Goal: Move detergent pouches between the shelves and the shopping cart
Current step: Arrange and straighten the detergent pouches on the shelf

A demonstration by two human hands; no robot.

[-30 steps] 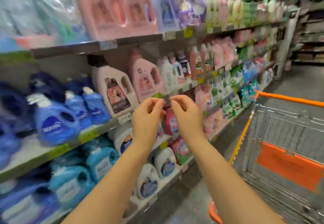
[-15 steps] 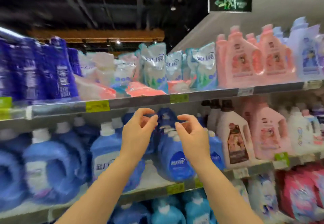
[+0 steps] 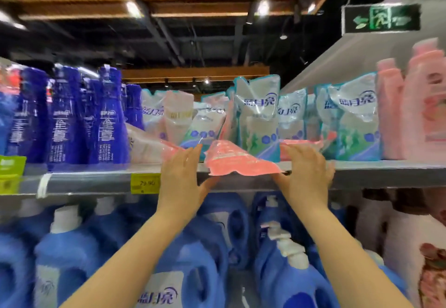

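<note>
Squarely between left hand's [image 3: 181, 182] and right hand's [image 3: 306, 179] fingers [image 3: 295, 154] lies pink pouch [image 3: 237, 163].

Two hands show: left hand [image 3: 181, 182] and right hand [image 3: 306, 177]. About three pink pouches [image 3: 239, 163] lie flat; one green exit sign [image 3: 381, 18] hangs. Standing pouches [image 3: 258, 114] overlap beyond counting.

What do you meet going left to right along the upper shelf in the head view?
Dark blue bottles → left hand → flat pink pouch → right hand → upright teal-and-white pouch → pink jugs.
</note>
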